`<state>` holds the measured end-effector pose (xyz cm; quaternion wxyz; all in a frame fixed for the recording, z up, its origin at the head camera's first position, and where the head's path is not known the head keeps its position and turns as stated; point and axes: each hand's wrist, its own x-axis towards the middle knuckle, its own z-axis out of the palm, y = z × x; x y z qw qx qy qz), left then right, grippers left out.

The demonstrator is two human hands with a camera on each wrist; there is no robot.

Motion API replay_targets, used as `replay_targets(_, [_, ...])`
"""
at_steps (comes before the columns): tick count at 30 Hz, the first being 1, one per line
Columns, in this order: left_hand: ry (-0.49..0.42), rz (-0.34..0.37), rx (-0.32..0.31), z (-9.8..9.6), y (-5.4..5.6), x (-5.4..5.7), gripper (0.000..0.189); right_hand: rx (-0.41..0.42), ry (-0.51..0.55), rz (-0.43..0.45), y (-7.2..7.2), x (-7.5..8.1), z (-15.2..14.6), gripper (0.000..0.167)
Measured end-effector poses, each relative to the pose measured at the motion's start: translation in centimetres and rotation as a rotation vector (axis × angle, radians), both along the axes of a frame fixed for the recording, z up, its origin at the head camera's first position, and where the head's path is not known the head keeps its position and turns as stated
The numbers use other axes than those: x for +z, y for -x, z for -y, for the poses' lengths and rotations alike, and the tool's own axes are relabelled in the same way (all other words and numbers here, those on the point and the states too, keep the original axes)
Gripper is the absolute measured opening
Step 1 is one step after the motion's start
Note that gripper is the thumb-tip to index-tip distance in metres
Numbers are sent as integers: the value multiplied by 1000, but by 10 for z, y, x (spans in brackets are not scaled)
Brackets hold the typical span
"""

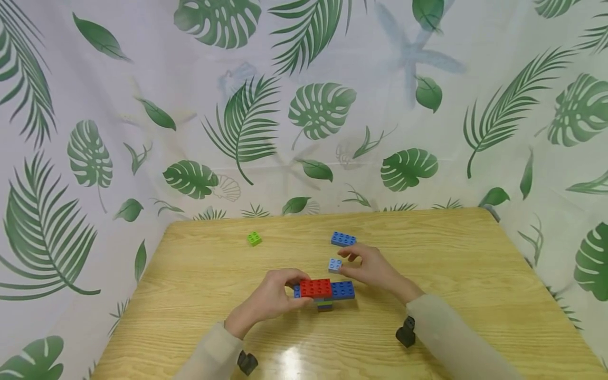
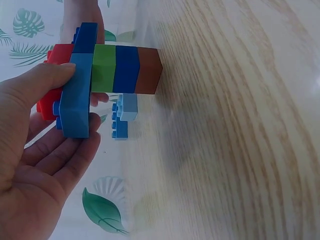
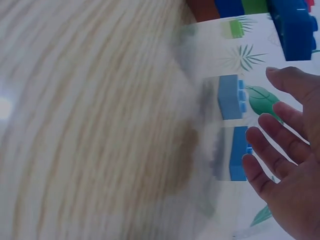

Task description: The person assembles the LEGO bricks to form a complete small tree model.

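Observation:
My left hand (image 1: pixel 272 300) grips one end of a toy brick structure, thumb on the near side and fingers behind. On its top sits a red brick (image 1: pixel 315 287) over blue bricks (image 1: pixel 343 290) that stick out to both sides. Below them, in the left wrist view, is a column of a green brick (image 2: pixel 104 69), a dark blue brick (image 2: pixel 126 69) and a brown brick (image 2: pixel 149 71). My right hand (image 1: pixel 371 268) has loosely bent, spread fingers beside a small light blue brick (image 1: pixel 334 265); the right wrist view shows a gap between hand and brick.
A longer blue brick (image 1: pixel 343 239) lies behind the light blue one, close to my right fingers. Farther left on the wooden table (image 1: pixel 204 264) is a small lime green brick (image 1: pixel 254 239). A leaf-patterned curtain (image 1: pixel 266 195) hangs along the table's back edge.

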<state>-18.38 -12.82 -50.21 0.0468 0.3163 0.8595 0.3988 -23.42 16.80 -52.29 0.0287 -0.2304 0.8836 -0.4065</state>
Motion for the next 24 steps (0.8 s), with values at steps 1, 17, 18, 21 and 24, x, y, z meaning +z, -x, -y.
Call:
replay_targets(1, [2,-1,0,0,0,0,36,-1,1,8,1,-1,1,43])
replay_targets(17, [-6,33,-14,1,3,0,38,-8,-78,36,11,-12,8,45])
replay_targets(18, [-6,31,-14,1,3,0,38,-8,-80,38,12,-13,9,46])
replay_targets(21, [-6,35,-12,2,3,0,37,-15,-79,48,13,-15,9,47])
replay_targets(24, [-7,41,-13,1,3,0,37,-23,-77,60,14,-17,9,48])
